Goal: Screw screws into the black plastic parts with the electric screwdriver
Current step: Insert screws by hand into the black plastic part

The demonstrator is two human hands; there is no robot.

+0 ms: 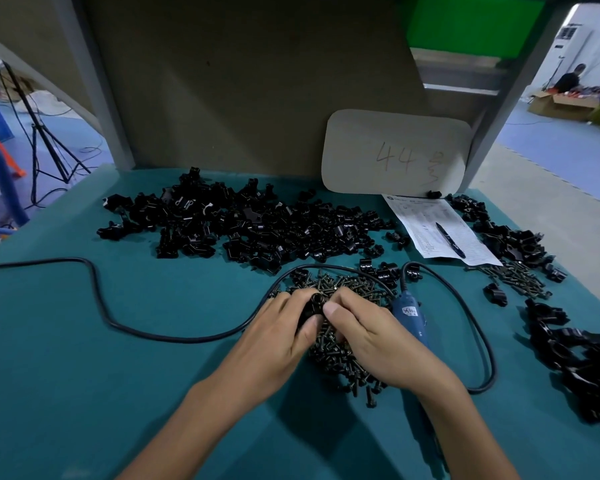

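Fingers (284,303) of my left hand (278,327) curl round one black plastic part (315,304), thumb underneath, holding it just above the middle of the frame with its round opening facing up at me. Beyond it, across the upper middle, sprawls the big heap of black parts (257,226) waiting their turn.

Just right of the held part, my right hand (378,337) comes in thumb first. The thumb tip touches or nearly touches the part, and the other fingers dip down into the pile of screws (340,351) spread beneath both hands. They are bent and hidden from me, so I cannot tell whether they have pinched a screw.

Further right, touching the outer edge of my right hand, lies the electric screwdriver (411,320). Its blue body runs from upper left to lower right, cord (478,341) end toward the top of the frame, working end hidden under my right forearm. I judge that once a screw sits in the opening, my right hand is the nearer one to take the tool. It only needs to roll outward and close on the body, then turn the tip round toward the part on its left.

At right centre a sheet of paper (430,223) carries a pen (451,240), and more black parts (568,348) pile along the right edge.
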